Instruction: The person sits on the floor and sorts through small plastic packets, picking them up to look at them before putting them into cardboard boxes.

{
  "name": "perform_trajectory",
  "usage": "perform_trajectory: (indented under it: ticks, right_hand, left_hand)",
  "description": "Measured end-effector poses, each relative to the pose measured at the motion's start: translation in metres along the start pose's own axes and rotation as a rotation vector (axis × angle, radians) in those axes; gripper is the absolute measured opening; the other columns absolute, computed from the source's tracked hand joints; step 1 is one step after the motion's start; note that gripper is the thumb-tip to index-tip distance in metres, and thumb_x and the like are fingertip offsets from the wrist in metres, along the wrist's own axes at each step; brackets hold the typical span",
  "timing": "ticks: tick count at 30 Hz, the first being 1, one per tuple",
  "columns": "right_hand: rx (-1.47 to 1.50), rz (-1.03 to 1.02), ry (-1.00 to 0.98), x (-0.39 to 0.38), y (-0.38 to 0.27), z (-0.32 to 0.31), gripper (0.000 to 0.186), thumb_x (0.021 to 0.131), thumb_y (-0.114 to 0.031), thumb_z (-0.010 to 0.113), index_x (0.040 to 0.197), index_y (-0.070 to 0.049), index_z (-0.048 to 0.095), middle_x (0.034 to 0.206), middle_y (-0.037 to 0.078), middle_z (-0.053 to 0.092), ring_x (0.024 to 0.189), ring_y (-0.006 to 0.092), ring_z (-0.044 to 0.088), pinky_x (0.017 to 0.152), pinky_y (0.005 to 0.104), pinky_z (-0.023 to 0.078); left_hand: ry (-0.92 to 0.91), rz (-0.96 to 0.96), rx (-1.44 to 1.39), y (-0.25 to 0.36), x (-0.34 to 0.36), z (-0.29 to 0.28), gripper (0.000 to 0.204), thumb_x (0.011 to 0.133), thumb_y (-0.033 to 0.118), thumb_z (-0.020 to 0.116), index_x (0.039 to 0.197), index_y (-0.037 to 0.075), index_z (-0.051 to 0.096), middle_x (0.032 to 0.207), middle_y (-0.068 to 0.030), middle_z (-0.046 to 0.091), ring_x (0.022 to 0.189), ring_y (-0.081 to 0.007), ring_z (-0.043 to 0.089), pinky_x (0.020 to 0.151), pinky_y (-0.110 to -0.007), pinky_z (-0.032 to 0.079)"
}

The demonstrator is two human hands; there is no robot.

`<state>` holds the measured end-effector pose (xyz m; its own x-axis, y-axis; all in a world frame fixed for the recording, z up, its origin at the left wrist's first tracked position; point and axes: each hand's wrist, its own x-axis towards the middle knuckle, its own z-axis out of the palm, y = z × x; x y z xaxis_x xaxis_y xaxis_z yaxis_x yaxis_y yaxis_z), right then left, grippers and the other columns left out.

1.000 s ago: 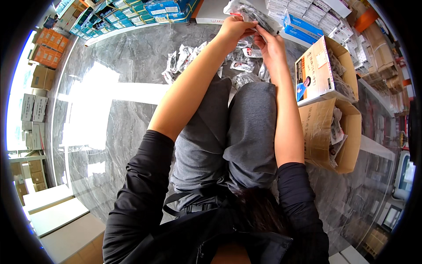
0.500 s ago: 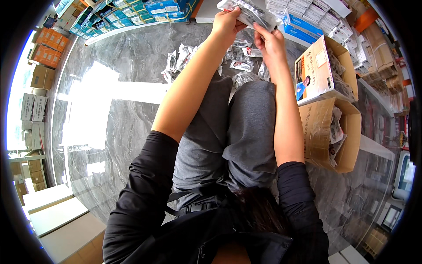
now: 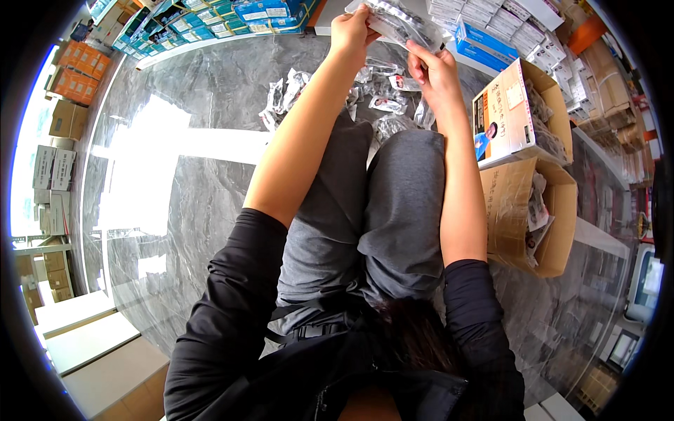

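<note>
Both arms stretch far out past my knees, up to the top of the head view. Between the hands is a clear plastic bag (image 3: 404,24) with dark parts inside, partly cut off by the picture's edge. My left hand (image 3: 351,31) pinches the bag at its left end. Closed on the lower right corner of the same bag, my right hand (image 3: 437,67) presses it between thumb and fingers. Beneath the hands, a pile of similar small clear bags (image 3: 386,91) lies on the floor, partly hidden by my left forearm and my knees.
Two open cardboard boxes stand at my right: a printed one (image 3: 505,109) and a plain brown one (image 3: 509,210), both holding bagged items. Blue cartons (image 3: 263,14) are stacked at the far left, a blue box (image 3: 484,45) and white boxes (image 3: 516,28) at the far right. Grey marble floor (image 3: 210,259) surrounds me.
My left hand has shifted slightly left along with its end of the bag, and the bag looks more drawn out. The right hand has barely moved.
</note>
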<state>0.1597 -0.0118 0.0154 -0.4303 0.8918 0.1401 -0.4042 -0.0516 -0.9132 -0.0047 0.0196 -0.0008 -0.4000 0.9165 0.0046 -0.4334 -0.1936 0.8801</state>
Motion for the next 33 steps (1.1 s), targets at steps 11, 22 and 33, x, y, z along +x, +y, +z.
perform_trajectory:
  ticks: [11,22,33]
  right_hand:
    - [0.058,0.043,0.003,0.002,0.002,-0.017,0.038,0.079,-0.012,0.057,0.047,-0.01,0.037,0.044,0.0,0.036,0.038,0.0081,0.03,0.041,0.0229,0.02]
    - [-0.114,0.073,0.21,-0.001,0.003,-0.005,0.019,0.077,-0.021,0.059,0.079,-0.004,0.053,0.061,0.003,0.052,0.049,0.0102,0.048,0.046,0.0206,0.038]
    - [-0.11,-0.034,0.54,0.005,0.006,-0.022,0.036,0.084,-0.039,0.051,0.097,-0.006,0.056,0.08,0.002,0.058,0.057,0.0081,0.048,0.046,0.0203,0.03]
  left_hand:
    - [-0.058,0.0,-0.01,0.016,-0.01,-0.005,0.02,0.081,0.023,0.056,0.073,0.004,0.057,0.064,-0.0044,0.056,0.054,-0.0136,0.055,0.048,-0.024,0.045]
    - [-0.083,0.1,0.456,0.008,-0.007,-0.008,0.03,0.083,0.029,0.055,0.072,0.001,0.058,0.054,-0.0033,0.051,0.043,-0.0112,0.049,0.038,-0.024,0.04]
    - [-0.1,0.208,0.469,0.011,-0.025,0.018,0.033,0.088,0.027,0.048,0.075,-0.003,0.055,0.052,-0.0041,0.049,0.039,-0.011,0.048,0.035,-0.024,0.041]
